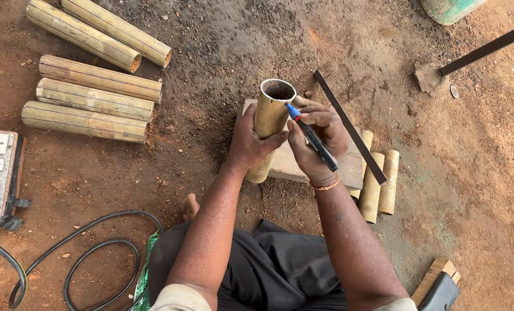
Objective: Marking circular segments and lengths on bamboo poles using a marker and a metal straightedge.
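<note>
A seated person steadies an upright bamboo tube (270, 118) on a wooden block (291, 164) and sets a marker to its rim.

The left hand (251, 144) wraps its fingers around the tube to brace it; the right hand (317, 138) pinches a blue-tipped marker (311, 137) at the lip. A flat metal strip (349, 126) lies just right, and more cut bamboo lengths (90, 101) lie far left on the dirt floor (476, 150).

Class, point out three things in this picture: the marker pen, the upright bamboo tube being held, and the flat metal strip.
marker pen (314, 141), head view, on its dark barrel.
upright bamboo tube (270, 112), head view, on its outer wall.
flat metal strip (349, 126), head view, at mid-length.
</note>
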